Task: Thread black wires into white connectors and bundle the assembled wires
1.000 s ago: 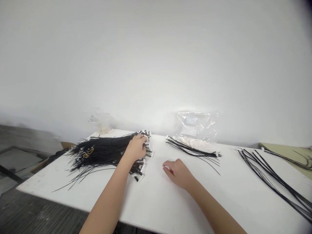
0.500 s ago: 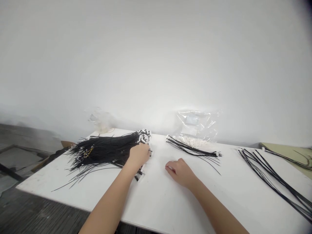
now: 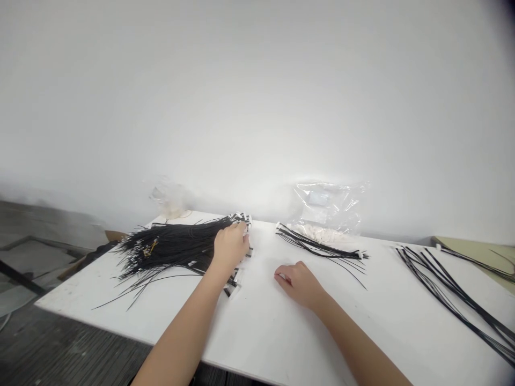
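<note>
My left hand (image 3: 231, 244) reaches over the right end of a thick pile of black cables (image 3: 181, 241). Its fingers bend down among the white connectors (image 3: 243, 217) there, and whatever they grip is hidden. To the right, my right hand (image 3: 295, 281) rests low over the white table, thumb and forefinger brought together in a pinch. Anything between those fingertips is too small to make out. Just beyond that hand lies a smaller bundle of black cables (image 3: 317, 244) with white connectors.
A clear plastic bag (image 3: 330, 206) holding small white pieces stands against the wall. Another clear bag (image 3: 171, 201) sits behind the pile. Long black cables (image 3: 450, 289) lie at the right, near a yellowish board (image 3: 462, 244). The white table's (image 3: 100, 327) front edge runs below my arms.
My left hand has moved up and slightly away over the connector ends of the pile. My right hand has hardly moved. The view has shifted a little.
</note>
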